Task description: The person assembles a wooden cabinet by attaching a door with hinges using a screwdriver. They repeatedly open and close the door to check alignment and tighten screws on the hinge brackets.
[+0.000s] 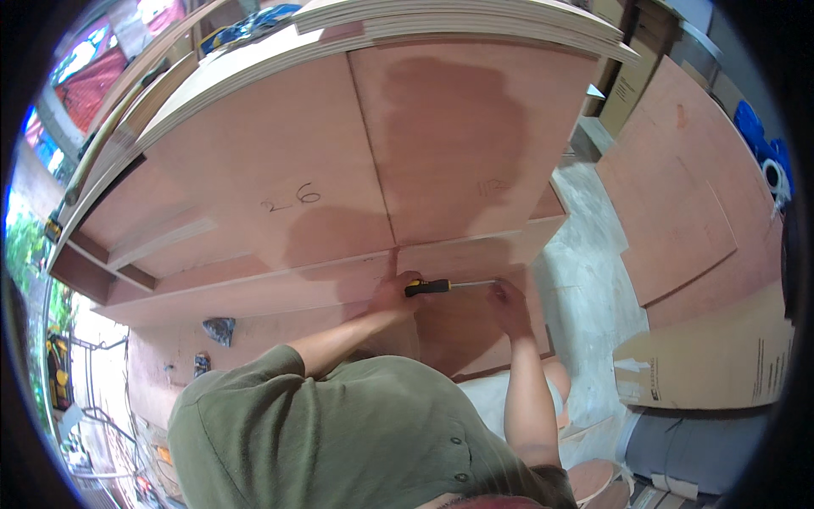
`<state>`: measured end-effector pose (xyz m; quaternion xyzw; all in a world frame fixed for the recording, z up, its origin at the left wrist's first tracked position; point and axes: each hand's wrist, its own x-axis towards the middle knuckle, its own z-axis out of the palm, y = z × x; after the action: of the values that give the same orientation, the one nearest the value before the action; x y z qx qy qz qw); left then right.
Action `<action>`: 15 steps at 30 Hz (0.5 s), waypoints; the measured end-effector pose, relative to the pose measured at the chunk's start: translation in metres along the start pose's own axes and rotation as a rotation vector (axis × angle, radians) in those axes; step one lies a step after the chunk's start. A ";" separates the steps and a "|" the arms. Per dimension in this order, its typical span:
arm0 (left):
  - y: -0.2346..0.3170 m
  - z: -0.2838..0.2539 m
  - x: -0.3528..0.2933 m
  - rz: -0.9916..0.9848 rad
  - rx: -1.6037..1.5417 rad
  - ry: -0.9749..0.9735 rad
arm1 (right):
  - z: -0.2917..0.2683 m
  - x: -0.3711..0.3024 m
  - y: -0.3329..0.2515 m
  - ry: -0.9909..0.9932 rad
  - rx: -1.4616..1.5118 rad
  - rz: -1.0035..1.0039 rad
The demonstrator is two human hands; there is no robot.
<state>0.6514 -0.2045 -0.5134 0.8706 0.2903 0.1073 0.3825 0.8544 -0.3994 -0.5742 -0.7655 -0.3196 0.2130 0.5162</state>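
Note:
A screwdriver (436, 287) with a black and yellow handle lies level in front of my body, its metal shaft aimed right. My left hand (393, 294) is closed around the butt of the handle, and one finger seems to stick up toward the panel. At the shaft's tip, my right hand (510, 307) has its fingers drawn together; anything small between them is too small to make out. Just beyond both hands stands a large reddish plywood cabinet (322, 161) with a dark vertical seam and pencil marks. My shadow falls across it.
A small dark plastic bag (220, 331) lies on the board at left, with a small dark item (201, 365) nearer me. Stacked plywood sheets (475, 19) top the cabinet. Plywood panels (678, 182) lean at right above a flattened cardboard box (704, 356) and a grey roll (699, 450).

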 end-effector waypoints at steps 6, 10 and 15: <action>-0.007 -0.002 0.001 0.052 0.036 0.011 | 0.005 0.006 0.011 0.101 -0.044 -0.096; -0.024 0.006 0.002 0.235 0.171 0.088 | 0.002 0.008 0.005 0.062 -0.084 -0.058; -0.022 0.009 0.003 0.178 0.024 0.035 | -0.004 0.008 -0.005 0.044 -0.085 -0.004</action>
<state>0.6479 -0.1968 -0.5356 0.8955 0.2196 0.1524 0.3559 0.8609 -0.3951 -0.5677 -0.7907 -0.3184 0.1813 0.4905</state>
